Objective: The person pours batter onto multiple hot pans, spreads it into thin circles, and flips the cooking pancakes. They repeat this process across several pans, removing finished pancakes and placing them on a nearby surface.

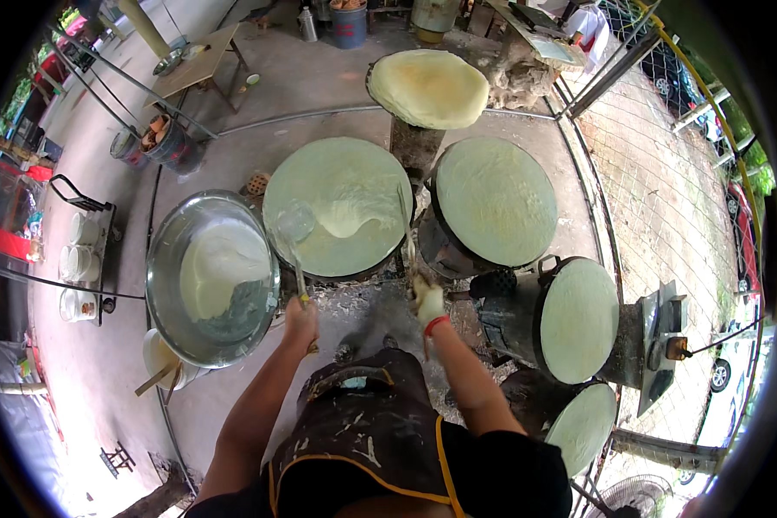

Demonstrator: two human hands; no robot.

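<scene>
My left hand [302, 326] grips the handle of a ladle [296, 223], whose round bowl lies over the left part of a large round griddle covered with pale green batter [337, 155]. A thicker pool of wet batter [344, 217] spreads near the middle of that griddle. In a whitish glove, my right hand [428, 302] holds a long thin spreader [406, 223] by its lower end, with the blade along the griddle's right side. Left of the griddle, a wide metal basin [162, 311] holds creamy batter.
Several more batter-covered griddles [497, 201] on drum stoves curve round to the right. A raised one [429, 87] at the back carries a yellowish sheet. A bucket [157, 353] with a wooden paddle sits below the basin. A trolley [108, 239] with white tubs stands left; wire fencing runs right.
</scene>
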